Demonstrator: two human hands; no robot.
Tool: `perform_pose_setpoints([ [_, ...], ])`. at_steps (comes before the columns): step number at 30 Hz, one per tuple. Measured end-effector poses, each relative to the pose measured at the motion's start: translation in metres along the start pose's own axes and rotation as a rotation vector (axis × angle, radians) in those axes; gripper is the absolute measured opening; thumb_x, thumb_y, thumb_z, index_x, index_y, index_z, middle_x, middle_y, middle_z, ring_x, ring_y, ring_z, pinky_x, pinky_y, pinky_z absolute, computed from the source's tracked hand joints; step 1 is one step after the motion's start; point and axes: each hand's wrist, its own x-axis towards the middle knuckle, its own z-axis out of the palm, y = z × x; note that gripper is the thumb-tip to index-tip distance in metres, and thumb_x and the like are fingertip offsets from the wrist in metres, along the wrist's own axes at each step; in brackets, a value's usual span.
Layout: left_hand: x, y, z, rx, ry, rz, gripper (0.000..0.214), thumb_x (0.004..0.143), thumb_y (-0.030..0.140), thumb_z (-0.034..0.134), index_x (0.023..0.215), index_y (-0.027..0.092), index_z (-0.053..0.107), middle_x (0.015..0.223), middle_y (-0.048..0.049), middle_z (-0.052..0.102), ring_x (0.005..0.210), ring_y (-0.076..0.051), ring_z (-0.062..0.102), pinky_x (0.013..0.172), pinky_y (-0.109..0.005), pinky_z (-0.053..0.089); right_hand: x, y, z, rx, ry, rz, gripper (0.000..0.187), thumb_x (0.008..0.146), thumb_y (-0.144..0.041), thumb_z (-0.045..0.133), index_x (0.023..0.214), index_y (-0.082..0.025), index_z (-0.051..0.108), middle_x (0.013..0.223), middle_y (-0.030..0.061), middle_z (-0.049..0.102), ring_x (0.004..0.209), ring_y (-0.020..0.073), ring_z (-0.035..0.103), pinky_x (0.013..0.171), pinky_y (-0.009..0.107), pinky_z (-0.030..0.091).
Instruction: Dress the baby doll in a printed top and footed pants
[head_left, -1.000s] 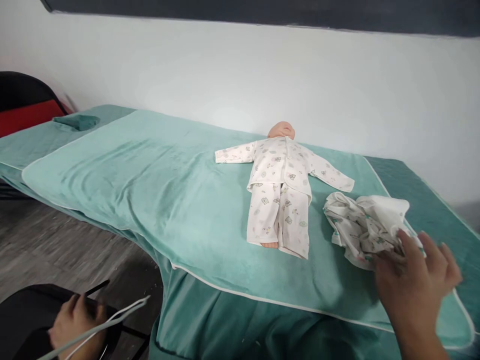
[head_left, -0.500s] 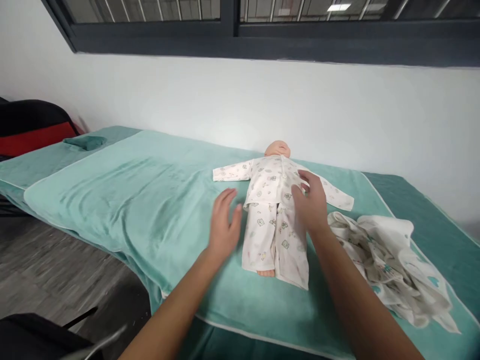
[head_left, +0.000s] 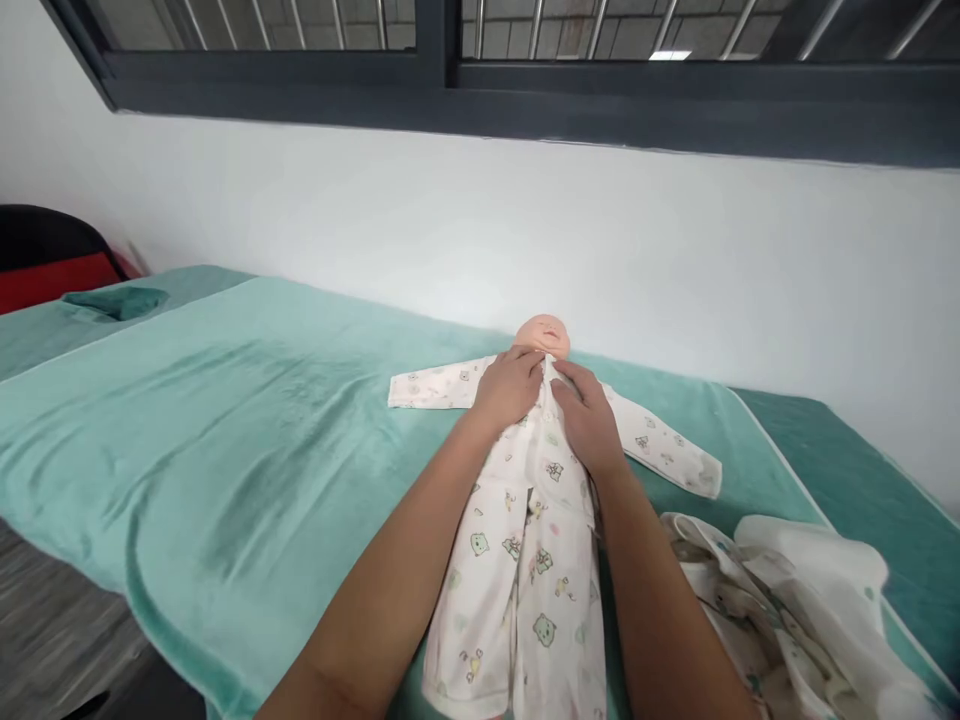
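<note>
A baby doll (head_left: 543,334) lies on its back, its head by the wall, dressed in a white printed baby shirt (head_left: 555,470) and matching pants (head_left: 480,590). My left hand (head_left: 512,388) is closed at the shirt's collar, fingers together just below the doll's chin. On the other side of the front opening, my right hand (head_left: 589,415) pinches the shirt near the neckline. Both sleeves stretch out sideways, and no doll hands show at the cuffs. My hands hide much of the upper chest.
A light green blanket (head_left: 247,430) covers the bed under the doll. Crumpled white printed cloth (head_left: 810,600) lies beside my right forearm. A white wall (head_left: 337,220) and dark window frame (head_left: 262,90) stand behind; a black and red chair (head_left: 52,260) is at far left.
Both hands have moved forward and inward, from beside the doll to the shirt's collar, and closed there. The view has shifted closer to the doll.
</note>
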Motion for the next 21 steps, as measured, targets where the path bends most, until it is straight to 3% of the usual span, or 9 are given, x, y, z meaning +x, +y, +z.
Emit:
perform_pose_setpoints([
  [13,-0.0024,-0.0078,0.0029,-0.056,0.006,0.042,0.047,0.100,0.026,0.031,0.139,0.025,0.058,0.149,-0.0043,0.054,0.134,-0.024,0.051,0.116,-0.042,0.038,0.0013,-0.0052,0.0002,0.022,-0.017,0.018,0.036,0.089,-0.036,0.054,0.120,-0.025,0.066,0.137,0.0071,0.063,0.130,0.0258,0.051,0.118,0.049,0.032],
  [21,-0.0036,-0.0064,0.0004,-0.062,-0.019,0.038,0.049,0.099,0.026,0.031,0.139,0.030,0.058,0.150,-0.0021,0.053,0.134,-0.025,0.050,0.116,-0.043,0.037,0.0008,-0.0067,0.0001,0.063,0.010,0.105,0.036,0.086,-0.038,0.058,0.118,-0.024,0.064,0.131,0.0078,0.065,0.126,0.0274,0.054,0.115,0.050,0.035],
])
